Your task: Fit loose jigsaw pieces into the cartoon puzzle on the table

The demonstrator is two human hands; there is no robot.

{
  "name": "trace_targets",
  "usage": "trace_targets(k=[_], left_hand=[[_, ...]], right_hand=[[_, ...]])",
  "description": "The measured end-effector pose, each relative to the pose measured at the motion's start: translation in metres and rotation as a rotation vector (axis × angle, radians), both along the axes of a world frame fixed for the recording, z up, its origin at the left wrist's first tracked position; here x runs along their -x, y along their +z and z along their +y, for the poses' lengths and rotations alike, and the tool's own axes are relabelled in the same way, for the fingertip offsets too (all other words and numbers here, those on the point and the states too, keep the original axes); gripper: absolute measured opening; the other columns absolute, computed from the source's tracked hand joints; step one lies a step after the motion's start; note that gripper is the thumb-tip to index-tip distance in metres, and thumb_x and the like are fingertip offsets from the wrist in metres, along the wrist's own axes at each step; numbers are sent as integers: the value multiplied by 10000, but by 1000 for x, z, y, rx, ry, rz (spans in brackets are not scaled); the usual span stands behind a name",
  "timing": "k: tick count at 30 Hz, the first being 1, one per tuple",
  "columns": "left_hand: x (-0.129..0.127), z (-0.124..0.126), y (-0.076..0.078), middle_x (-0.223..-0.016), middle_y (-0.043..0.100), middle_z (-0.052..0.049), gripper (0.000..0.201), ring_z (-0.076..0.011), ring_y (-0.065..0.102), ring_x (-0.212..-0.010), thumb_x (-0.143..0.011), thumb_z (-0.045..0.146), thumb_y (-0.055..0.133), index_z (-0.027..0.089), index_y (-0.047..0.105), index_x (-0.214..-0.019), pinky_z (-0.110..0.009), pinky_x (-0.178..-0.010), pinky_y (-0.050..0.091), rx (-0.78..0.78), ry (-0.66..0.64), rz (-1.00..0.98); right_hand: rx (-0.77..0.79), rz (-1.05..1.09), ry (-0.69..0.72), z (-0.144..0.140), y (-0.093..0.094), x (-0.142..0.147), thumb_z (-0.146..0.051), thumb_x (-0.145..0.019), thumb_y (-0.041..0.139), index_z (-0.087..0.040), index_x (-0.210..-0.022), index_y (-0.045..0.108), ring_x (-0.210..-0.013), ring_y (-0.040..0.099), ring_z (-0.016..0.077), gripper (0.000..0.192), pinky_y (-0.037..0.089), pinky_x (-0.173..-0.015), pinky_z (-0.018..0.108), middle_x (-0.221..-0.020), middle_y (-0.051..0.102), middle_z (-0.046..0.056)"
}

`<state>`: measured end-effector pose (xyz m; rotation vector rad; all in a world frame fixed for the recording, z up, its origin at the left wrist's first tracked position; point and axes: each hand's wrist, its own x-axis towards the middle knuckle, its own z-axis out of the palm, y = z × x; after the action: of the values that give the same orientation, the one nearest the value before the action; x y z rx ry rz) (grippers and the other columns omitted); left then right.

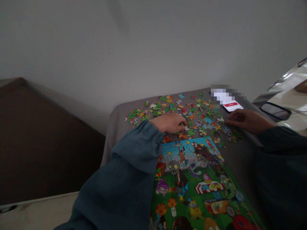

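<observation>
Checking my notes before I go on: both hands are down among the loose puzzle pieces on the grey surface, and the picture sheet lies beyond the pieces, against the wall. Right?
Not quite. The head view shows the picture sheet on the near side of the loose puzzle pieces, toward the person, not against the wall. The rest holds: left hand and right hand are among the pieces on the grey surface.

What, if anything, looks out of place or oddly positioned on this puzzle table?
The phone lies among the loose puzzle pieces at the table's far right edge. Otherwise nothing stands out: left hand and right hand rest on the pieces above the picture board.
</observation>
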<state>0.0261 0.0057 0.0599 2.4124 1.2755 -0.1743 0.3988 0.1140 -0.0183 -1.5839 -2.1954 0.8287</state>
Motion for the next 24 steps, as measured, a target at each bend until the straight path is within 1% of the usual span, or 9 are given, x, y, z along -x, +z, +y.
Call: trace_targets(k=[3, 6, 8, 11, 14, 17, 20, 22, 24], left_hand=[[2, -1, 5, -1399, 741, -79, 409, -199, 686, -1221, -1017, 293, 502, 201, 694, -1366, -309, -1045, 508, 0, -7, -8], [11, 3, 9, -1381, 741, -131, 446, -240, 693, -1214, -1009, 306, 472, 141, 692, -1360, -354, -1053, 510, -17, -7, -33], [19, 8, 9, -1395, 734, -112, 461, -247, 681, -1238, -1012, 372, 467, 175, 691, -1363, -364, -1079, 497, -9, 57, -60], [31, 16, 6, -1419, 721, -90, 452, -236, 638, -1303, -1007, 401, 463, 209, 704, -1339, -359, -1147, 448, -56, 56, -82], [41, 20, 3, -1494, 666, -116, 481, -263, 557, -1413, -1000, 413, 460, 193, 711, -1346, -395, -1213, 387, -147, 78, -25], [46, 22, -1, -1625, 556, -111, 507, -289, 461, -1516, -1003, 432, 455, 205, 692, -1390, -438, -1258, 335, -170, 105, 31], [48, 24, -8, -1718, 431, -115, 566, -310, 360, -1593, -1007, 432, 460, 191, 610, -1497, -461, -1290, 289, -117, 126, 75], [47, 25, -14, -1751, 358, -122, 635, -321, 308, -1621, -1017, 447, 453, 175, 509, -1588, -467, -1302, 267, -71, 143, 97], [45, 26, -20, -1755, 338, -130, 686, -325, 307, -1623, -1016, 465, 461, 165, 442, -1633, -468, -1301, 273, -31, 157, 109]], right_hand=[[-45, -17, -9, -6, 6, 5, -680, -668, 866, -235, -791, 623, -629, 636, 192, 521, 506, -608, 349, -691, 690, 46], [-101, -14, 23, -13, 15, 14, -617, -690, 856, -209, -862, 673, -617, 623, 165, 479, 488, -600, 305, -695, 682, 3], [-151, -35, 25, -14, 19, 18, -562, -713, 853, -200, -974, 709, -596, 614, 158, 469, 479, -590, 290, -695, 679, -19], [-210, -84, 40, -13, 19, 19, -482, -761, 835, -186, -1050, 735, -660, 648, 181, 426, 530, -652, 321, -794, 732, 24], [-328, -163, 82, -13, 18, 17, -442, -810, 797, -184, -1040, 772, -854, 701, 259, 347, 580, -810, 422, -959, 780, 102], [-442, -186, 123, -14, 14, 19, -441, -866, 745, -196, -1059, 795, -1054, 694, 332, 315, 548, -990, 540, -1081, 793, 135], [-509, -158, 159, -19, 9, 32, -465, -946, 667, -194, -1249, 761, -1187, 668, 362, 418, 492, -1093, 595, -1228, 775, 152], [-516, -154, 209, -23, 5, 46, -488, -988, 623, -196, -1411, 681, -1301, 624, 368, 518, 455, -1146, 605, -1382, 719, 159], [-494, -175, 268, -27, 1, 63, -513, -1022, 579, -216, -1543, 573, -1429, 538, 366, 599, 402, -1205, 608, -1540, 620, 148]])
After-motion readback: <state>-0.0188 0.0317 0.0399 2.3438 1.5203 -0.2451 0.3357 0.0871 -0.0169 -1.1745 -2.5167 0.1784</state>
